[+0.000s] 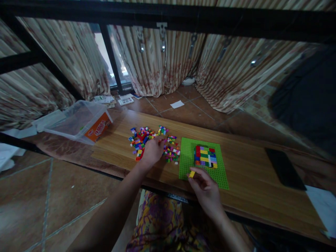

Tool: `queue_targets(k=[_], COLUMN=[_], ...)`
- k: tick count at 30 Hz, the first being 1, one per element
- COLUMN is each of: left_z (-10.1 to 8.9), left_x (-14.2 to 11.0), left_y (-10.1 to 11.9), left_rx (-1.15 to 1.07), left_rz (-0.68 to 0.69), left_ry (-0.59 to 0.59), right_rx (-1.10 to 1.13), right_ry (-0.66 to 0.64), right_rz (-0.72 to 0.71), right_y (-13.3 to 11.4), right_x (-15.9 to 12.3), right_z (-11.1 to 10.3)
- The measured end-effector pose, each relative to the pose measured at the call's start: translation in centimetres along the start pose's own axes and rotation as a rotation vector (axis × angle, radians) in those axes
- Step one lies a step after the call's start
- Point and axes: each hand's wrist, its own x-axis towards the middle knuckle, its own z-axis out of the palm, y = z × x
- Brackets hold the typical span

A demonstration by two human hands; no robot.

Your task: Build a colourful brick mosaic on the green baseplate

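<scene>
My right hand (207, 189) pinches a small yellow brick (192, 174) between thumb and fingertips, just over the near edge of the green baseplate (185, 154). On that plate stands a low block built from multicoloured bricks (206, 156), with red, yellow, blue and purple pieces showing. My left hand (153, 151) is over the heap of loose bricks (141, 137), its fingers drawn together at the heap's right part. Whatever may be between those fingertips is too small to make out.
A clear plastic box (76, 120) with an orange label stands at the left end of the wooden table (246, 182). A flat black object (285, 168) lies to the right. Papers (126, 100) and curtains (162, 63) are beyond the table.
</scene>
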Motion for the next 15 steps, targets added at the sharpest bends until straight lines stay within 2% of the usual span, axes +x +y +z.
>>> queue_targets(k=[3,8,15], left_z=[0.0,-0.2,-0.8], left_x=[0.1,-0.2,-0.9], left_y=[0.0,0.0,-1.1], left_rx=[0.087,0.167,0.07], left_rz=[0.024,0.046,0.074], left_ry=[-0.026,-0.062,-0.013], right_rx=[-0.126,-0.336,-0.562], right_ry=[0.004,-0.042,-0.059], right_rz=[-0.035,-0.113,-0.148], right_y=[0.3,0.2,-0.1], right_x=[-0.1,0.7,3.2], right_z=[-0.1,1.3,3.3])
